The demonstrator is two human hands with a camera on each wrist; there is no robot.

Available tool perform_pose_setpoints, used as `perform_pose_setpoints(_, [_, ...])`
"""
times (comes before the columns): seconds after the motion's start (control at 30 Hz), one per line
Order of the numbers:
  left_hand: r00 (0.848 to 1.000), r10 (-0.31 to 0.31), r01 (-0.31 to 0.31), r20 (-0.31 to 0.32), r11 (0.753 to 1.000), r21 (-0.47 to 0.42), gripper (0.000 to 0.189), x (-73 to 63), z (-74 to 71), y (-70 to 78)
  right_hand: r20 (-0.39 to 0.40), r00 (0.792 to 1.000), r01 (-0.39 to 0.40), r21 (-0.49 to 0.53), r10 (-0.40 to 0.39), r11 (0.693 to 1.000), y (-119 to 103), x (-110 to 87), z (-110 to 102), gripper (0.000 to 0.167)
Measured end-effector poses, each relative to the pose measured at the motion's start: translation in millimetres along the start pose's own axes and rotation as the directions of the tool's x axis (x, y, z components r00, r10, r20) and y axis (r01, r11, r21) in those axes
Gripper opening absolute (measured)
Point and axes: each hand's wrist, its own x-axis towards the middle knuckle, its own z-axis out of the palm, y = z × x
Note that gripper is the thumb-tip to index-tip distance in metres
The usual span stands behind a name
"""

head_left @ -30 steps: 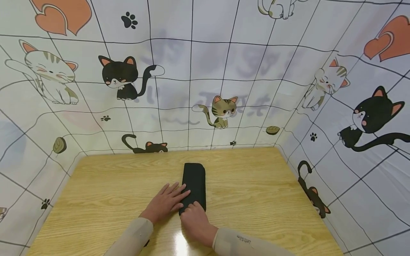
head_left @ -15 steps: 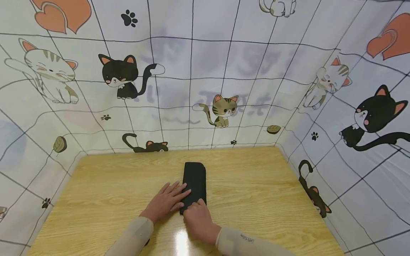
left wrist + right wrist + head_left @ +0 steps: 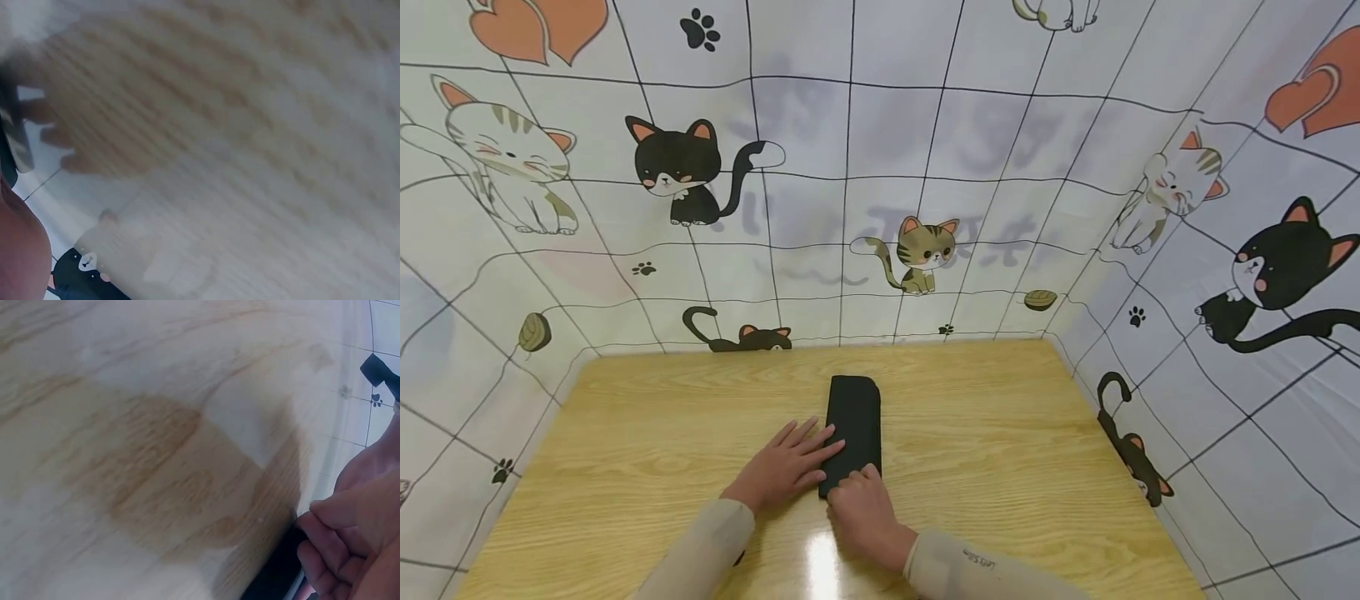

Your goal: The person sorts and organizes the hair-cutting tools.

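Note:
A long, flat black case point(image 3: 853, 417) with one rounded far corner lies lengthwise on the wooden table. My left hand point(image 3: 778, 471) rests flat against its left side, fingers spread, with the fingertips over its top. At the near right end, the curled fingers and thumb of my right hand point(image 3: 865, 517) pinch the case's edge. Whether a zip pull is between them is hidden. In the right wrist view, the right hand point(image 3: 356, 544) has thumb and forefinger together beside the dark case point(image 3: 275, 569). Only part of the left hand point(image 3: 22, 244) shows in the left wrist view.
The shiny wooden table point(image 3: 1000, 442) extends on both sides of the case. A white cloth wall point(image 3: 805, 275) printed with cats and grid lines stands behind it, with similar walls left and right. A small dark thing peeks out beside the left sleeve point(image 3: 700, 546).
My right hand has shifted slightly rightward and away from me along the near end of the case. The left hand stays on the case. The head view has tilted a little.

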Motion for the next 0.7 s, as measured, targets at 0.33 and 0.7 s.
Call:
perform_pose_setpoints(0.33, [0.996,0.052,-0.046,-0.069,0.995,0.088,0.052,5.8,-3.6,3.2,-0.052,0.999,0.012,-0.005,-0.013,1.0,-5.9,2.8,3.9,0.019])
perform_pose_setpoints(0.7, [0.997,-0.007,0.008,0.077,1.0,-0.021,0.051,13.2,-23.9,7.2,0.057,0.997,0.059,-0.031,-0.057,0.998,1.3,5.2,-4.1,0.018])
